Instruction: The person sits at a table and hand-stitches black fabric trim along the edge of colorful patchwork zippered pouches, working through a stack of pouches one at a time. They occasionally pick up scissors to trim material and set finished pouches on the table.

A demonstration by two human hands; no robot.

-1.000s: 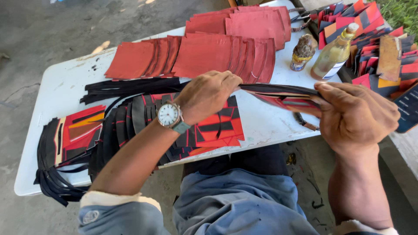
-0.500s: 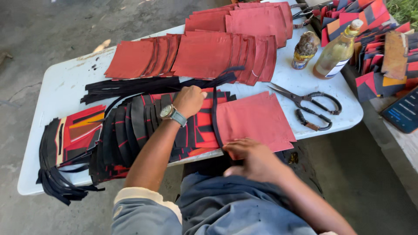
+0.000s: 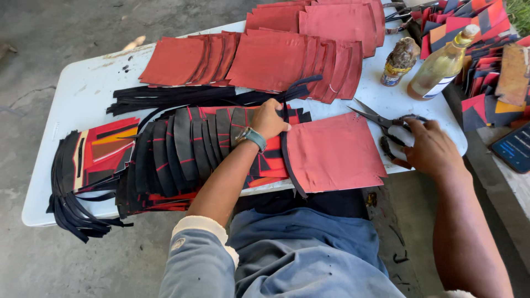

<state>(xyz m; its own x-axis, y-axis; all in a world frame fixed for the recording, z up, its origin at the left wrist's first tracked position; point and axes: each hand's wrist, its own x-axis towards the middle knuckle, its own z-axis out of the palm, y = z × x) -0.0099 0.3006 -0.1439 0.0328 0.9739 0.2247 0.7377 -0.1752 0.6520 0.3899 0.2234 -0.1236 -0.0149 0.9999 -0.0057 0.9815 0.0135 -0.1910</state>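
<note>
The left hand [image 3: 269, 118] presses its fingers flat on the thin black strip [image 3: 287, 144] along the edge of the red square leather piece [image 3: 334, 153] on the white bench [image 3: 83, 96]. The right hand [image 3: 429, 148] curls its fingers around the black metal scissors [image 3: 386, 122], gripping the handles. It looks like the cutting step. The next move calls for lifting the scissors over beside the left fingers. The leather looks smooth and floppy. Past the fingers lie more red squares [image 3: 265, 55].

Scissors [image 3: 386, 124] lie right of the sheet [image 3: 334, 154] on the table [image 3: 83, 99].
</note>
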